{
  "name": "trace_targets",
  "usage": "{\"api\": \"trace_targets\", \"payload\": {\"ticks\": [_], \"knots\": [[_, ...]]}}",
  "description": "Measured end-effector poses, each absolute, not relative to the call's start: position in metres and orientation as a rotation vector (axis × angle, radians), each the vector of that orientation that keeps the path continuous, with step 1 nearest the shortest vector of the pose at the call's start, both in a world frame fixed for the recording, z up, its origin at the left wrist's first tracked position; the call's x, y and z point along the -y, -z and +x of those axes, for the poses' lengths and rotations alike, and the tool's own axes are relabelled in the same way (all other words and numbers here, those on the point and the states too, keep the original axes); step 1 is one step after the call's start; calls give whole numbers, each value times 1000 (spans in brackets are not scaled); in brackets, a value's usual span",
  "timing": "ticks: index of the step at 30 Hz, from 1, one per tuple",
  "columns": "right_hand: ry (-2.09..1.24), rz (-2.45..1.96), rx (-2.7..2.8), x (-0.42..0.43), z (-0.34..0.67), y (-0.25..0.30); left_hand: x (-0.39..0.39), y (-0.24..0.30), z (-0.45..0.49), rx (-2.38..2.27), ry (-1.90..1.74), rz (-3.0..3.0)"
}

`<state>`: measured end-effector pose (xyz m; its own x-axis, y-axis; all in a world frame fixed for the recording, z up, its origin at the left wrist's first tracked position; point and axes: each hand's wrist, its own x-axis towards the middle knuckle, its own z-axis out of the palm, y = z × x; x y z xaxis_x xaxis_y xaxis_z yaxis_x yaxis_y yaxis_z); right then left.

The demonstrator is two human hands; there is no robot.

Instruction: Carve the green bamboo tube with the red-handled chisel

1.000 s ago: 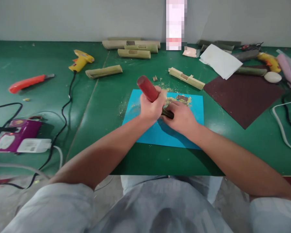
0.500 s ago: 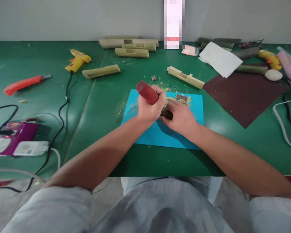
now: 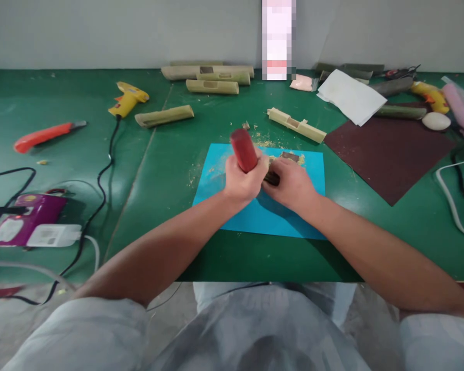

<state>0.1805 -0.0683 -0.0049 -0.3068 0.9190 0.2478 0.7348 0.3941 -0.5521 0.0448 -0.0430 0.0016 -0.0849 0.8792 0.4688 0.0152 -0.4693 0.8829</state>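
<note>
My left hand [image 3: 240, 181] is wrapped round the red wooden handle [image 3: 244, 149] of a tool whose working end is hidden between my hands. My right hand [image 3: 292, 184] is closed over a dark bamboo piece [image 3: 272, 179], pressing it down on the blue sheet [image 3: 255, 211]. Pale shavings [image 3: 272, 157] and a small dark offcut [image 3: 291, 156] lie on the sheet just beyond my fingers.
Cut bamboo lengths [image 3: 206, 74] lie along the back, one [image 3: 164, 115] at centre left, a notched one [image 3: 297, 124] behind the sheet. A yellow glue gun [image 3: 128, 98], an orange knife [image 3: 42, 135] and a purple box [image 3: 25, 224] with cables sit left. Brown sandpaper [image 3: 386, 149], white paper [image 3: 350, 97] and tools lie right.
The red handle has swung from leaning far left to nearly upright, and my left hand has shifted slightly right against my right hand. The bamboo piece stays under my right hand.
</note>
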Motion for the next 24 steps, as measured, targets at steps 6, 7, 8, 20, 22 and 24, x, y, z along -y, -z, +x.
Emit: {"api": "trace_targets", "payload": {"ticks": [6, 7, 8, 20, 22, 24], "knots": [[-271, -1445, 2289, 76, 180, 0, 29, -16, 38, -1036, -1780, 1360], [-250, -1428, 2304, 77, 180, -1, 27, -18, 35, -1034, -1781, 1352], [-237, -1404, 2305, 77, 181, -1, 26, -20, 33, -1022, -1789, 1345], [-323, -1227, 2065, 73, 187, 4, 38, -36, 34, -915, -1762, 1427], [-335, -1236, 2050, 73, 187, 4, 38, -37, 34, -928, -1760, 1436], [-332, -1253, 2039, 73, 187, 4, 39, -37, 34, -901, -1783, 1458]]}}
